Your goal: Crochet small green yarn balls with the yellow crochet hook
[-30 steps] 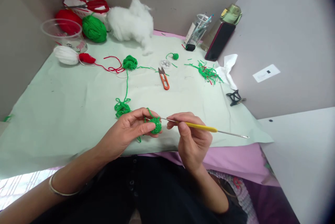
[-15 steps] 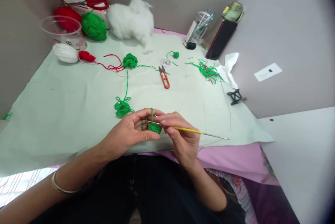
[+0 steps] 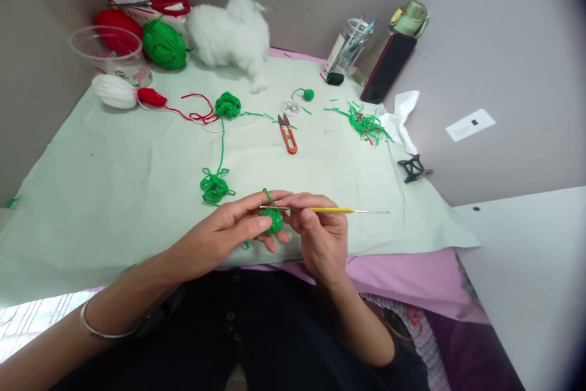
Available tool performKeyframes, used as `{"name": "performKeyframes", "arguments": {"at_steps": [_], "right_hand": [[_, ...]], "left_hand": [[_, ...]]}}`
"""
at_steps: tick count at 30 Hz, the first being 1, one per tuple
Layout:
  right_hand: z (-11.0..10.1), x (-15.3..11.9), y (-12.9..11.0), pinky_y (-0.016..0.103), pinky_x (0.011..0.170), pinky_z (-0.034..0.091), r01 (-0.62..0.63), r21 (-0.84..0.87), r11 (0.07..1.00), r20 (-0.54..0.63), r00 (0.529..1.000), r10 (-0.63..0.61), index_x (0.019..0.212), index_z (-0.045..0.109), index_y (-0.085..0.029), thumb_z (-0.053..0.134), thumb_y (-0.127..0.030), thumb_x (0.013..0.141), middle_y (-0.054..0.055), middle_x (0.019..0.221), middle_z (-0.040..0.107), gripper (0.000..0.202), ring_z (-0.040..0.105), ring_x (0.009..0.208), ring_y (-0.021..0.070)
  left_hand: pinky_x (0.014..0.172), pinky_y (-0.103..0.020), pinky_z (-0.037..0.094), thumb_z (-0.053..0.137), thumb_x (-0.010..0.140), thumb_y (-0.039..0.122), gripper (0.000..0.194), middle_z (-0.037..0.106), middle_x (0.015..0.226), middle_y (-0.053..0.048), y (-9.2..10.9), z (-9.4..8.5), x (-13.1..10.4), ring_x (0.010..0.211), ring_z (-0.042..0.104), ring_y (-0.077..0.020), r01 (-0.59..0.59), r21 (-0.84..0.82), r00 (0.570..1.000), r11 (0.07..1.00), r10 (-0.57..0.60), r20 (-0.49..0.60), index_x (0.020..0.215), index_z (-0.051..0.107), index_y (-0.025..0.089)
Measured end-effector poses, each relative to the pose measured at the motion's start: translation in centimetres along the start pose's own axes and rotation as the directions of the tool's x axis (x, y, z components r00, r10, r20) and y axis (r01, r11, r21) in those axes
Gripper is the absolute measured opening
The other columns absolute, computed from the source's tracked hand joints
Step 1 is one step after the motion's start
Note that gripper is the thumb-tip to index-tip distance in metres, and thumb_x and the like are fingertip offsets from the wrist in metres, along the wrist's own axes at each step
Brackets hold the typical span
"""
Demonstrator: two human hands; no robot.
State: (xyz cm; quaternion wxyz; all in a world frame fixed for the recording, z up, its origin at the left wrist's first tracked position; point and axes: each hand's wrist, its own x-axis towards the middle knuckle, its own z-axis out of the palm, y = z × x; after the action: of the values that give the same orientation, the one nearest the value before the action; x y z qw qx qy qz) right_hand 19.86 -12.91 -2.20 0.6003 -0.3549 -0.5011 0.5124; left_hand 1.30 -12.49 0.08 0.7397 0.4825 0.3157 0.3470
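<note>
Between thumb and fingers, my left hand (image 3: 233, 226) holds a small green crocheted piece (image 3: 273, 221) near the table's front edge. A strand of green yarn loops up over the left index finger. My right hand (image 3: 323, 232) grips a crochet hook (image 3: 332, 210) by its yellow middle, and the hook lies almost level. Its left tip is at the top of the green piece; its other metal end points right. Left of the hands, a loose tangle of green yarn (image 3: 214, 186) joins by a strand to a green yarn bundle (image 3: 227, 105).
Orange thread snips (image 3: 288, 135) lie mid-table. Green and red yarn scraps (image 3: 366, 124), a tissue (image 3: 401, 119) and a black clip (image 3: 413, 169) are at right. Behind stand white stuffing (image 3: 229, 34), a green yarn ball (image 3: 165, 43), a plastic cup (image 3: 107, 58) and a phone (image 3: 388, 68).
The crochet hook has turned from a downward slant to nearly level. The green piece has rotated and shows more of its surface, and my left thumb has moved up and left onto it.
</note>
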Motion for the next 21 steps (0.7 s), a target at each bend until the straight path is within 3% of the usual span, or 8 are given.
{"name": "performKeyframes", "arguments": {"at_steps": [5,9,14,17,21], "right_hand": [[0.1,0.0,0.0,0.03,0.056,0.056,-0.04,-0.021,0.999,-0.01,0.999,0.04,0.095,0.079,-0.025,0.071,-0.046,0.094,0.007,0.096,0.081,0.022,0.073,0.078,0.0193],[0.0,0.0,0.0,0.03,0.059,0.056,-0.034,0.001,0.999,0.025,0.999,0.034,0.096,0.078,-0.027,0.07,-0.043,0.096,0.005,0.096,0.081,0.018,0.07,0.073,0.0166],[0.3,0.0,0.1,0.029,0.057,0.054,-0.036,0.064,0.997,0.046,0.998,0.033,0.096,0.078,-0.027,0.072,-0.04,0.094,0.004,0.093,0.082,0.015,0.067,0.066,0.0152],[0.9,-0.2,0.4,0.027,0.049,0.049,-0.035,0.141,0.989,0.054,0.998,0.027,0.097,0.079,-0.028,0.072,-0.036,0.095,0.002,0.093,0.081,0.01,0.059,0.056,0.0117],[1.6,-0.1,1.0,0.027,0.045,0.049,-0.084,0.102,0.991,-0.001,0.996,0.084,0.096,0.079,-0.024,0.074,-0.041,0.093,0.003,0.086,0.078,0.018,0.056,0.052,0.0113]], "left_hand": [[0.092,-0.035,0.059,0.062,0.101,0.031,0.04,0.078,0.123,-0.008,-0.4,0.1,0.1,0.105,0.074,-0.0239,0.045,-0.192,0.999,0.98,-0.048,-0.01,0.14,0.07,0.028],[0.088,-0.033,0.06,0.067,0.098,0.028,0.034,0.076,0.128,-0.008,-0.3,0.3,0.4,0.108,0.073,-0.0243,0.035,-0.284,0.999,0.958,-0.042,-0.015,0.13,0.077,0.027],[0.09,-0.029,0.057,0.075,0.092,0.02,0.043,0.077,0.123,-0.002,-0.3,0.8,0.3,0.097,0.074,-0.016,0.009,-0.228,0.993,0.974,-0.036,-0.111,0.133,0.074,0.032],[0.083,-0.026,0.055,0.073,0.091,0.017,0.044,0.078,0.104,-0.001,-0.5,1.2,0.4,0.081,0.072,-0.0121,-0.04,-0.191,0.985,0.981,0.007,-0.17,0.134,0.073,0.028],[0.072,-0.025,0.054,0.069,0.093,0.018,0.044,0.076,0.096,-0.002,-0.8,1.3,1.0,0.069,0.065,-0.0107,-0.062,-0.142,0.973,0.988,0.028,-0.227,0.136,0.071,0.021]]}}
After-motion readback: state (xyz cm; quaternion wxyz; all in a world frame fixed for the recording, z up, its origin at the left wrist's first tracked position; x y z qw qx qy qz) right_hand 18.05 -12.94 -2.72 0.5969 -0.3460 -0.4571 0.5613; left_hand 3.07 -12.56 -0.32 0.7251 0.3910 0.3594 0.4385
